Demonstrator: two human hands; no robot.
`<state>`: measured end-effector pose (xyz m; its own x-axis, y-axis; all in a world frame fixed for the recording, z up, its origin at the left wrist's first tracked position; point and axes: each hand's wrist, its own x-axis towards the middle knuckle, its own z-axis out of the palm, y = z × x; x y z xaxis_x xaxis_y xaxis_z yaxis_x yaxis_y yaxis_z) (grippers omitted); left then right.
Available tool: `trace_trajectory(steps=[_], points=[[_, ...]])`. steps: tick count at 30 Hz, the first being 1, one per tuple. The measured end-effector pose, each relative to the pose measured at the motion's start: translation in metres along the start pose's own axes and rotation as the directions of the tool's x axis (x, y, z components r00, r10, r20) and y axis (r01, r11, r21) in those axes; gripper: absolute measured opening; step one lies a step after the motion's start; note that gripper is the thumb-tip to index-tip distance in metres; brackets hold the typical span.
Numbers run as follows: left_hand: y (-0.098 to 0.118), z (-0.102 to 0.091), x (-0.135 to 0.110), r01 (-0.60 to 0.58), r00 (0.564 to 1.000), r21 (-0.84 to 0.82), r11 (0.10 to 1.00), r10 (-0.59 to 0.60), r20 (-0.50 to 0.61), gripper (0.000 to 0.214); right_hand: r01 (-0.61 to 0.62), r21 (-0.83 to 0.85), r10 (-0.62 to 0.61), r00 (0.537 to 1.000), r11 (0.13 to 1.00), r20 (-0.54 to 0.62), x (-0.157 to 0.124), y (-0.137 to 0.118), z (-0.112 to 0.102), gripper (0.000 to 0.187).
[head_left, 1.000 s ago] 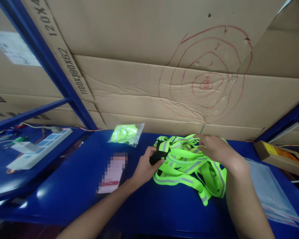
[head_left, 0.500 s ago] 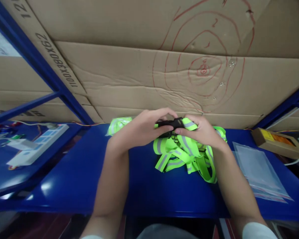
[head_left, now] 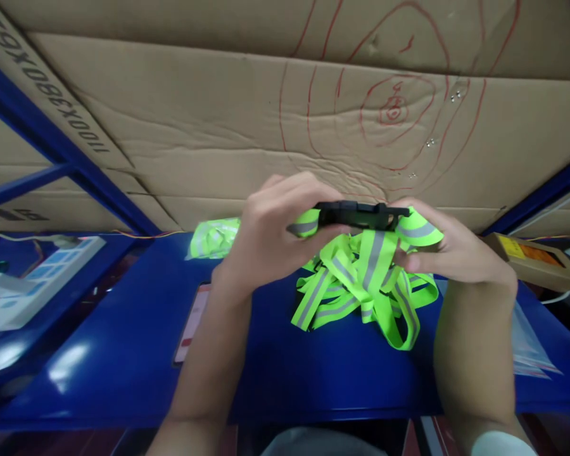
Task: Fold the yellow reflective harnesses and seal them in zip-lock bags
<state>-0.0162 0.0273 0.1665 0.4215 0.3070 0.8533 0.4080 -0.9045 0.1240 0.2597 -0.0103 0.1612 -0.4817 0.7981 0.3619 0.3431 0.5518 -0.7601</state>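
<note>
Lifted and shifted rightward in view since half a second ago: the long black plastic buckle (head_left: 363,215), now more exposed and held nearly level above the tangled pile of fluorescent yellow-green webbing straps with grey reflective stripes (head_left: 308,303). Lowered clear of the plastic, too: the right thumb. Pinched at the buckle's left end, between thumb and fingers of the bare left hand (head_left: 280,231), along with a short bit of strap. At the other end, only a curve of strap against the fingers of the bare right hand (head_left: 460,250); cannot tell of any pinch behind the webbing.

Likeliest trouble, judging from here: loss of the buckle's right end, through that slack-looking hold. Also possible: snagging or twisting, from the broad striped length (head_left: 374,259) hanging just under the buckle into the heap. With hard pulling, could drag neighbouring loops along. Could also confuse one strap with another, given matching colour and stripes. Less pressing: a nudge from the left forearm to the flat phone with pale pink screen (head_left: 192,324), partly hidden on the glossy blue tabletop (head_left: 323,386).
</note>
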Motion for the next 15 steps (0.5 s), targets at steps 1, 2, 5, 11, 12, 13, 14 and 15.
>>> trace_trajectory(steps=[1,2,5,11,12,13,14,15], points=[[0.005,0.004,0.0,-0.035,0.995,0.03,0.999,0.038,-0.093,0.011,0.012,0.071,-0.012,1.0,0.997,0.002,-0.005,-0.002,-0.001,0.06],[0.009,0.009,0.0,-0.06,0.977,0.072,0.996,0.073,-0.199,0.01,0.029,0.122,-0.029,1.0,0.992,0.001,-0.008,-0.003,-0.001,0.067],[0.016,0.021,0.0,-0.024,0.833,0.207,0.978,0.134,-0.537,0.016,0.088,0.086,-0.087,0.996,0.992,-0.014,-0.013,-0.012,0.003,0.064],[-0.019,0.016,0.002,0.467,0.655,0.09,0.88,-0.276,-0.703,0.022,-0.072,-0.4,0.014,0.989,0.914,-0.147,-0.004,-0.024,0.011,0.024],[-0.028,0.013,0.001,0.514,0.647,0.079,0.854,-0.325,-0.69,0.024,-0.116,-0.452,-0.005,0.966,0.885,-0.259,-0.002,-0.022,0.01,0.024],[-0.036,0.01,0.0,0.532,0.652,0.077,0.843,-0.35,-0.672,0.025,-0.159,-0.481,-0.036,0.928,0.862,-0.371,0.0,-0.018,0.007,0.023],[-0.044,0.008,-0.001,0.528,0.669,0.081,0.845,-0.356,-0.652,0.023,-0.198,-0.497,-0.066,0.882,0.845,-0.466,0.002,-0.012,0.004,0.021],[-0.051,0.007,-0.003,0.508,0.696,0.087,0.857,-0.349,-0.628,0.02,-0.236,-0.508,-0.099,0.831,0.828,-0.547,0.003,-0.005,0.0,0.022]])
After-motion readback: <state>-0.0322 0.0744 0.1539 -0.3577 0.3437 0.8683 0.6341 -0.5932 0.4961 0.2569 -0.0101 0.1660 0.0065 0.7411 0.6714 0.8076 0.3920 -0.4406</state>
